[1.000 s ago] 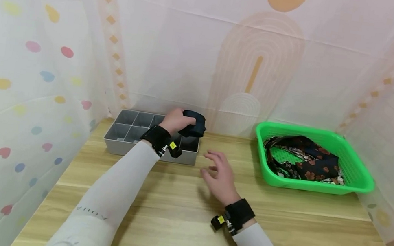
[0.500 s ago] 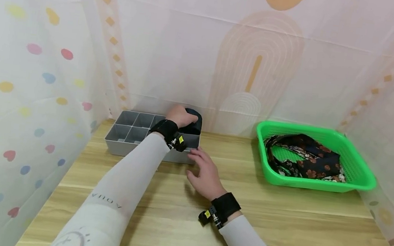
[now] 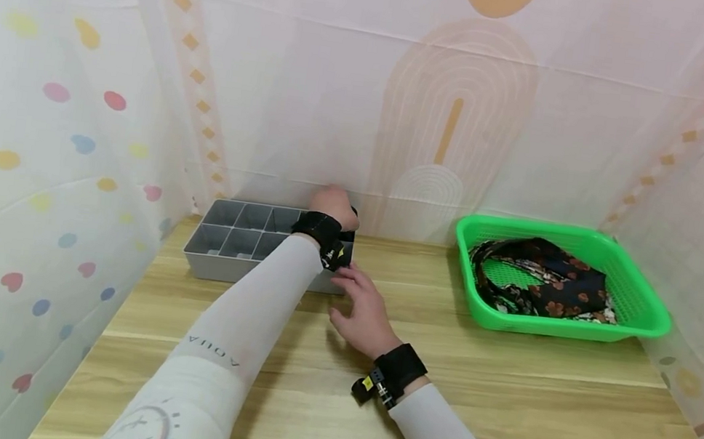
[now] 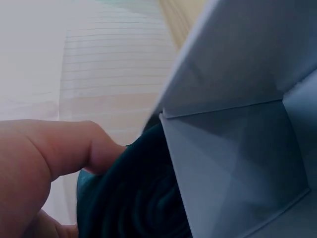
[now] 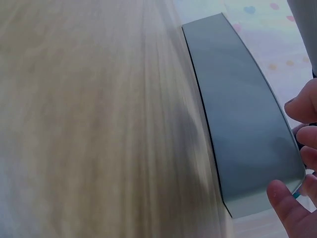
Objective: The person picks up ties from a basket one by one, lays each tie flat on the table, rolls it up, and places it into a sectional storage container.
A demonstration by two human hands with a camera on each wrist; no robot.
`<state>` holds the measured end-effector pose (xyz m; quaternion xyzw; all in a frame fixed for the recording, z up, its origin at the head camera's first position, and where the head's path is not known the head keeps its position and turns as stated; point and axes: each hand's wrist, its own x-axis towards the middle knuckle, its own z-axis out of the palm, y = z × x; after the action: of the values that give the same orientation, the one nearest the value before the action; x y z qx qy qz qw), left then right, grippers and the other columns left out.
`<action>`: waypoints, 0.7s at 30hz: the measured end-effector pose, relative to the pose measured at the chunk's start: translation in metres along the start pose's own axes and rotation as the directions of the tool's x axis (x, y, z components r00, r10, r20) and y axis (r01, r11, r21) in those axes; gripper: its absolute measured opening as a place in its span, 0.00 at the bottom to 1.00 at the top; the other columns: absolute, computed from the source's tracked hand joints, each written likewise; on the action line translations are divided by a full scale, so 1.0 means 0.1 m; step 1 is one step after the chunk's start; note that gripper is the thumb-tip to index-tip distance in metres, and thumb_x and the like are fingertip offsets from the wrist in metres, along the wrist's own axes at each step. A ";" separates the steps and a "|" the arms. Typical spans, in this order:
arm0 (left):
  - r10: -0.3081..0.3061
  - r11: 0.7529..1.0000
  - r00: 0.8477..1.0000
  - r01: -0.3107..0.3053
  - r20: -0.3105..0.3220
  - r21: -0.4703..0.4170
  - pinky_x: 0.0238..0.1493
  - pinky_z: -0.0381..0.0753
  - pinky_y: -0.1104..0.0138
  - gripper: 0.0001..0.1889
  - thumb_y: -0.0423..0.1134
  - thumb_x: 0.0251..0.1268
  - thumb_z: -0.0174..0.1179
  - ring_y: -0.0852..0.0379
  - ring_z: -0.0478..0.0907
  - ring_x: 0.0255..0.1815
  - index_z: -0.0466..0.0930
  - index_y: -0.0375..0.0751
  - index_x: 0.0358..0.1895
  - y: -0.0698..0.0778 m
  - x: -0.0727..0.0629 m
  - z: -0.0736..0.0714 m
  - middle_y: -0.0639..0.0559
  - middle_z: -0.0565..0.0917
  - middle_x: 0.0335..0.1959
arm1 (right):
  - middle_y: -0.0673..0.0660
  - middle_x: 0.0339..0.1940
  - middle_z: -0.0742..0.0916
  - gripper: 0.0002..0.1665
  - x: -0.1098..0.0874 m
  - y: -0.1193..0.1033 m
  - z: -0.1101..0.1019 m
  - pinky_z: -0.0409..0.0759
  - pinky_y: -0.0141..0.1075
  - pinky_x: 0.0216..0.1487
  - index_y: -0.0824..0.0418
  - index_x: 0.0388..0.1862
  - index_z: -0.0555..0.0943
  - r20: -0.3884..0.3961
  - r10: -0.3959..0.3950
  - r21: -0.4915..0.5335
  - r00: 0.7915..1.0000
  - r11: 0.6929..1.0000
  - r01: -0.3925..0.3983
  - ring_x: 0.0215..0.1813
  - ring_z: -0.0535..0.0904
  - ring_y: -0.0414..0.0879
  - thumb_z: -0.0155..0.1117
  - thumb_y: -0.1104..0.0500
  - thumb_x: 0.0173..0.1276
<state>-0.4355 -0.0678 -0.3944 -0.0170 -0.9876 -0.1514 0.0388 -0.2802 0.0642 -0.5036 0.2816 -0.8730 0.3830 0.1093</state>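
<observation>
At the back right end of a grey divided box (image 3: pixel 214 268), my left hand (image 3: pixel 334 206) grips a rolled-up dark teal cloth (image 4: pixel 138 198). The left wrist view shows its spiral end, with the thumb and fingers on the outer layer, close against a compartment wall. From above, the hand and wristband hide most of the roll. My right hand (image 3: pixel 367 322) is at the box's front right corner with loosely bent fingers; in the right wrist view a fingertip (image 5: pixel 278 191) meets the box's outer side near that corner.
To the right stands a green plastic basket (image 3: pixel 478 316) with dark flower-patterned cloth (image 3: pixel 571 287) inside. A patterned curtain (image 3: pixel 316 83) hangs close behind the box and along both sides of the wooden table (image 3: pixel 500 406).
My left hand has lowered the rolled cloth from above the box into its back right part. My right hand has moved left and forward to the box's front right corner.
</observation>
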 end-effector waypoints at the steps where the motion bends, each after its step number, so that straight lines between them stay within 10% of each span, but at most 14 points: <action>1: -0.005 1.000 1.000 0.005 0.000 0.000 0.53 0.85 0.57 0.15 0.42 0.58 0.67 0.45 0.85 0.49 0.86 0.36 0.44 0.00 0.00 0.00 0.43 0.88 0.50 | 0.61 0.77 0.77 0.30 0.01 0.00 0.01 0.65 0.54 0.82 0.65 0.68 0.81 -0.001 -0.001 -0.001 1.000 1.000 0.001 0.86 0.61 0.58 0.73 0.63 0.66; 14: 0.061 0.994 0.998 -0.061 -0.002 -0.085 0.52 0.83 0.54 0.18 0.42 0.59 0.65 0.43 0.83 0.47 0.86 0.35 0.50 -0.22 -0.06 0.00 0.40 0.89 0.50 | 0.61 0.77 0.77 0.29 0.04 -0.05 0.07 0.67 0.55 0.81 0.66 0.65 0.83 -0.014 -0.027 -0.003 1.000 1.000 0.027 0.86 0.62 0.59 0.74 0.62 0.65; 21: 0.017 0.990 0.999 -0.024 -0.046 -0.138 0.37 0.76 0.61 0.10 0.40 0.58 0.66 0.49 0.76 0.33 0.83 0.40 0.23 -0.32 -0.03 0.10 0.47 0.83 0.29 | 0.61 0.77 0.77 0.28 0.04 -0.02 0.07 0.66 0.57 0.81 0.66 0.64 0.84 -0.027 -0.047 0.011 0.999 0.999 0.048 0.86 0.62 0.60 0.74 0.63 0.64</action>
<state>-0.4347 -0.0954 -0.4139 -0.0264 -0.9733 -0.2197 0.0611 -0.2824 0.0563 -0.5056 0.2978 -0.8623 0.3889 0.1282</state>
